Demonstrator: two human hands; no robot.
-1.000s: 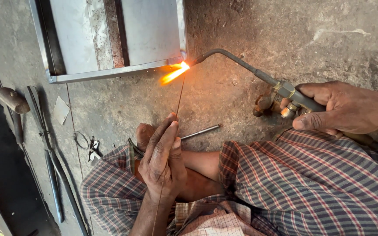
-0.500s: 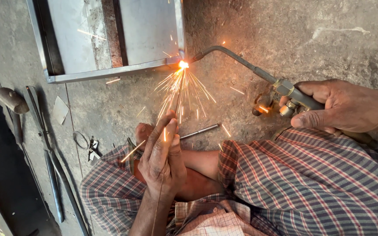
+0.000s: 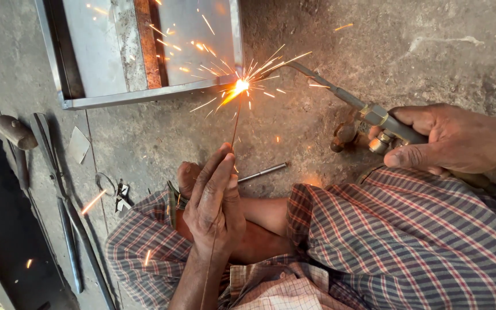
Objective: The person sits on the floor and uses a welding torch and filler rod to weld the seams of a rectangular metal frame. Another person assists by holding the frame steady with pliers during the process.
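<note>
On floor | left hand grip pinches filler rod | right hand grip clenches torch | metal tray sparking

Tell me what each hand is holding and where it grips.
The right hand grips the torch by its handle. The left hand pinches the thin rod partway along, between the fingertips.

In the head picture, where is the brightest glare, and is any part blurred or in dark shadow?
Head view: the flame at the torch tip is blown out to white-orange, sparks streak as motion-blurred lines over the metal frame; the left hand and right hand are evenly lit and sharp; the left edge lies in deep shadow.
</note>
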